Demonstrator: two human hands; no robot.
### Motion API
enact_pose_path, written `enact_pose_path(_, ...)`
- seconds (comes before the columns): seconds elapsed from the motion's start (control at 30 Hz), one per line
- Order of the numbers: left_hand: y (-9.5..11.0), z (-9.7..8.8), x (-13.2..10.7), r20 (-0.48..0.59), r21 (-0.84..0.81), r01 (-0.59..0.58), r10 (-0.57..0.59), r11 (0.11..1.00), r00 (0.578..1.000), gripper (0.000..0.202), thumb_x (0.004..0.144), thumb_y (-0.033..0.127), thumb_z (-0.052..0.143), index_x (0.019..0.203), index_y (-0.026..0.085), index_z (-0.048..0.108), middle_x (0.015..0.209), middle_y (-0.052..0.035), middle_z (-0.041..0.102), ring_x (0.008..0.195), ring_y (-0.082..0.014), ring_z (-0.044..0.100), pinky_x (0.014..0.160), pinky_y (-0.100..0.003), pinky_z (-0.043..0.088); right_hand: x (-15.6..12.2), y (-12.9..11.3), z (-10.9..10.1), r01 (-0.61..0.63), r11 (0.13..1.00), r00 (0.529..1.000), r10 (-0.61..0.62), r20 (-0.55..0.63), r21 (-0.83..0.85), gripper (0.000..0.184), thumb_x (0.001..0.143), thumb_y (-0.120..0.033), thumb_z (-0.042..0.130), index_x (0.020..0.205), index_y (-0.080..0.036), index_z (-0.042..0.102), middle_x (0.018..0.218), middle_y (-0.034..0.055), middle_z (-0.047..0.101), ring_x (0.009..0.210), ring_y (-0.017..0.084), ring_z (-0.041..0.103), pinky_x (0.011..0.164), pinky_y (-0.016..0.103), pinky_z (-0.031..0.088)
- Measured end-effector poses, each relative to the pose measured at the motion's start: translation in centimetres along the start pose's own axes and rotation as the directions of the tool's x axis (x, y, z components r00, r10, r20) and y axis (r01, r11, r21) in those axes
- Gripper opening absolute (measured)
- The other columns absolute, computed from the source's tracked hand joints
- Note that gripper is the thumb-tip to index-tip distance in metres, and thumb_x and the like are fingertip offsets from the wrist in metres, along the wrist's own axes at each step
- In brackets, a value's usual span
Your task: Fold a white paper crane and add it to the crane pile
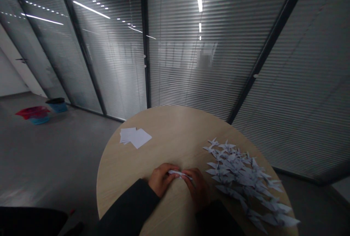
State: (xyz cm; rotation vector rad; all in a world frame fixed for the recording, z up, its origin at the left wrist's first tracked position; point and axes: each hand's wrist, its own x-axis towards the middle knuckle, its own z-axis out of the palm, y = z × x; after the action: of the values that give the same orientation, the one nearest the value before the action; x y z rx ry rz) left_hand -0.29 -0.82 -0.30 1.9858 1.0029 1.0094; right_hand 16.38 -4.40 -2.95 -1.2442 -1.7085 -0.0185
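Note:
Between my two hands is a small folded piece of white paper (179,173), held low over the round wooden table (175,126). My left hand (162,178) pinches its left end between thumb and fingers. At the other end, my right hand (196,183) has its thumb and fingers closed on the same paper. The fingers cover much of it, so its exact folded shape is hard to make out. To the right of my right hand lies a spread-out heap of folded white paper cranes (237,170).
Several square white paper sheets (140,138) lie loosely stacked at the table's left. Behind the table stands a glass partition with blinds (191,83). On the floor at left are a bin with a red liner (34,113) and a blue bin with a dark liner (58,105).

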Motion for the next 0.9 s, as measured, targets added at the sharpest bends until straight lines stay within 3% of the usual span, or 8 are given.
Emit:
enact_pose_path(0.23,0.1,-0.4,-0.1,0.027,0.094,-0.103,0.101,0.99,0.995,0.039,0.086,0.048,0.044,0.085,0.02,0.071,0.081,-0.0073,0.072,0.078,-0.018,0.064,0.074,-0.029,0.049,-0.3,0.2,0.3,-0.009,1.0,1.0,0.009,0.007,0.012,0.024,0.091,-0.033,0.042,0.08,-0.023,0.062,0.076,0.003,0.065,0.073,0.016,0.062,0.068,0.029,0.052)
enact_pose_path(0.5,-0.1,-0.3,-0.3,0.004,0.123,-0.196,0.197,0.973,0.98,0.033,0.089,0.039,0.044,0.085,0.019,0.07,0.08,-0.0072,0.071,0.079,-0.0175,0.063,0.073,-0.028,0.049,-0.1,-0.1,-0.1,0.034,0.999,0.999,-0.034,-0.001,-0.002,0.025,0.091,-0.031,0.042,0.078,-0.022,0.061,0.075,0.0038,0.063,0.073,0.016,0.06,0.067,0.03,0.051)
enact_pose_path(0.77,0.1,-0.3,-0.3,0.021,0.156,-0.203,0.202,0.967,0.979,0.035,0.089,0.038,0.042,0.083,0.018,0.07,0.079,-0.0074,0.071,0.078,-0.0175,0.063,0.072,-0.028,0.049,0.1,-0.6,-0.6,0.072,0.994,0.997,-0.068,0.046,-0.08,0.028,0.092,-0.029,0.041,0.071,-0.021,0.059,0.07,0.0028,0.06,0.069,0.015,0.057,0.065,0.028,0.047)
enact_pose_path(0.9,0.3,-0.3,-0.4,0.011,0.137,-0.208,0.208,0.969,0.978,0.034,0.09,0.036,0.042,0.084,0.017,0.07,0.081,-0.008,0.071,0.081,-0.0173,0.063,0.074,-0.027,0.049,0.2,-0.9,-0.6,0.031,0.997,0.999,-0.027,0.045,-0.073,0.028,0.092,-0.03,0.041,0.07,-0.021,0.056,0.071,0.0026,0.06,0.069,0.015,0.057,0.064,0.027,0.046)
